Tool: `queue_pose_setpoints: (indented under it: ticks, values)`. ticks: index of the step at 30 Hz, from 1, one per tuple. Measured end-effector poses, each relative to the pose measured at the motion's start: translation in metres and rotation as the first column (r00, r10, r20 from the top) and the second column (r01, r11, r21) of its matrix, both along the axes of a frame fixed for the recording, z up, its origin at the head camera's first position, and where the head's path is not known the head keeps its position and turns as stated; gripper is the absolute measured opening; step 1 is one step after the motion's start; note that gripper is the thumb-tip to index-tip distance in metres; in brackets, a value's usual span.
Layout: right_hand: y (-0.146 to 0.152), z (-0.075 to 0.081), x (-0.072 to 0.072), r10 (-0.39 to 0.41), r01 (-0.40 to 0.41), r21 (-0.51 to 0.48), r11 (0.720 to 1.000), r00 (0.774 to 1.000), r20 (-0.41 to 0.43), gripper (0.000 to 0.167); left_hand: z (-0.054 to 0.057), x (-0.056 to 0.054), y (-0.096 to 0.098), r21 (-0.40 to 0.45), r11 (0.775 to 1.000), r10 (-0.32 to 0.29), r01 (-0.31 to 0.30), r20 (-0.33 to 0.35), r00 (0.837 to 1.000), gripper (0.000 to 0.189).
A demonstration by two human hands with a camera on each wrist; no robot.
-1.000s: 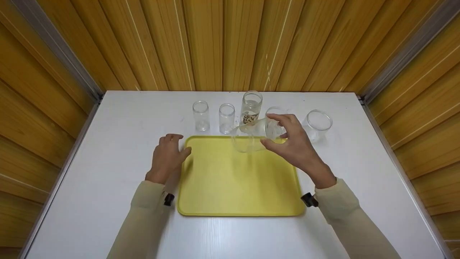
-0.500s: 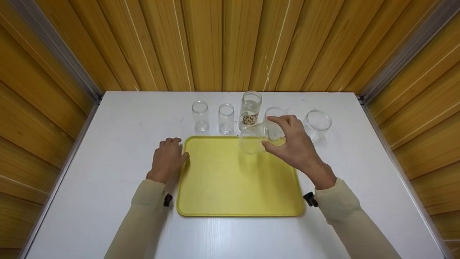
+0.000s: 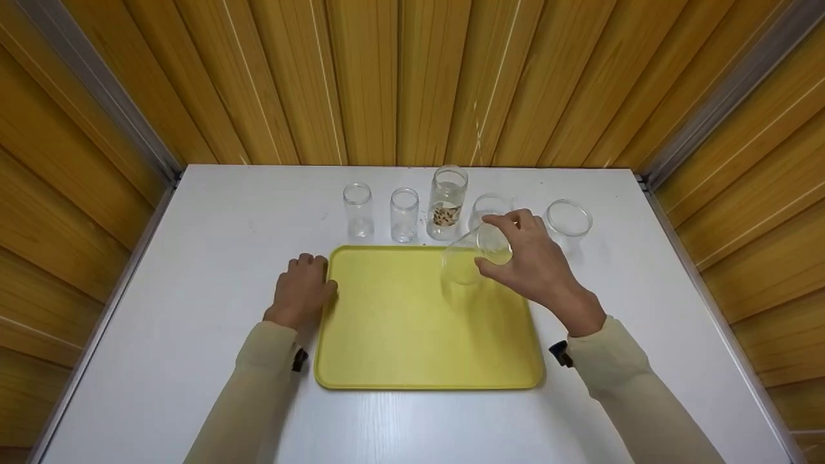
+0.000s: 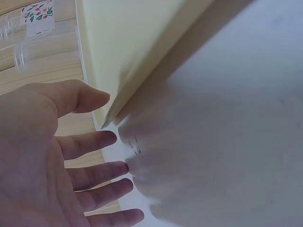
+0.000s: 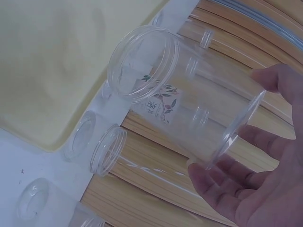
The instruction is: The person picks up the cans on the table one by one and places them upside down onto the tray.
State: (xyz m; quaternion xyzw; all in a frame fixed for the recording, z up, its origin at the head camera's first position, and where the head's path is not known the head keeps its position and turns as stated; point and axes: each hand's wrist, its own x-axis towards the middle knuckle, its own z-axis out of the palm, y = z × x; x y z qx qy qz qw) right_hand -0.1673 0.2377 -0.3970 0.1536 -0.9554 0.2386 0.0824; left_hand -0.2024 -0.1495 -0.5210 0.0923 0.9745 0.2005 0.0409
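My right hand [image 3: 541, 261] grips a clear, wide-mouthed jar [image 5: 208, 80] by its base end, with thumb and fingers spread round it. The jar is tilted above the tray's far right part, its threaded mouth facing down and left; nothing shows inside it. A yellow tray [image 3: 419, 322] lies flat below. Beside the tray's left edge is my left hand [image 3: 300, 291], fingers extended and holding nothing. In the left wrist view its thumb is close to the rim; whether it touches, I cannot tell.
Behind the tray stand two slim clear jars [image 3: 358, 209], a taller jar [image 3: 449, 193] with a patterned label, a clear jar [image 3: 491, 205] partly hidden by my right hand, and a wide clear jar [image 3: 569, 220] at the right. Wood-patterned walls [image 3: 412, 77] enclose the white table [image 3: 193, 290].
The held jar has moved right and nearer to me, away from the labelled jar, and its mouth tips further down. My left hand has shifted slightly nearer to me along the tray's edge.
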Motion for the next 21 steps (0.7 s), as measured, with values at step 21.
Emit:
queue_pose_setpoints:
  ticks: [21]
  values:
    - [0.008,-0.006,-0.012,-0.021,0.014,0.116,0.993,0.998,0.060,0.065,-0.004,-0.002,0.001,-0.001,1.000,0.021,-0.021,0.014,1.000,0.041]
